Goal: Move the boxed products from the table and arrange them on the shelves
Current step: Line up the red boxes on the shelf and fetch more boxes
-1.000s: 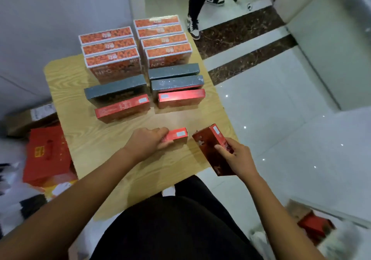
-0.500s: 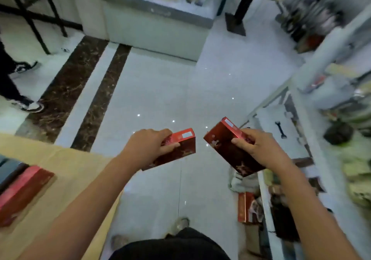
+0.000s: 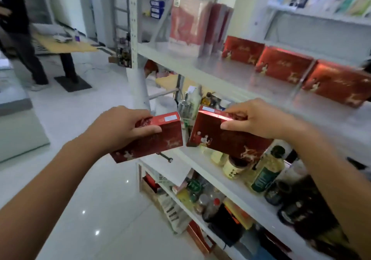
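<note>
- Single view: head-worn wide-angle camera, no second view to overlap.
- Faces forward and down, angled right toward the shelves (image 3: 230, 72).
- Close range: both hands (image 3: 120, 129) at frame centre, floor (image 3: 80, 209) below left.

Even, cool indoor light with soft, faint shadows. Small specular glints dot the glossy floor (image 3: 96, 232); a bright streak of glare runs along the top edge of the right box (image 3: 217, 117). Motion blur smears the shelves (image 3: 230, 74), worst toward the right edge. Wide-angle distortion bends lines near the borders.
</note>
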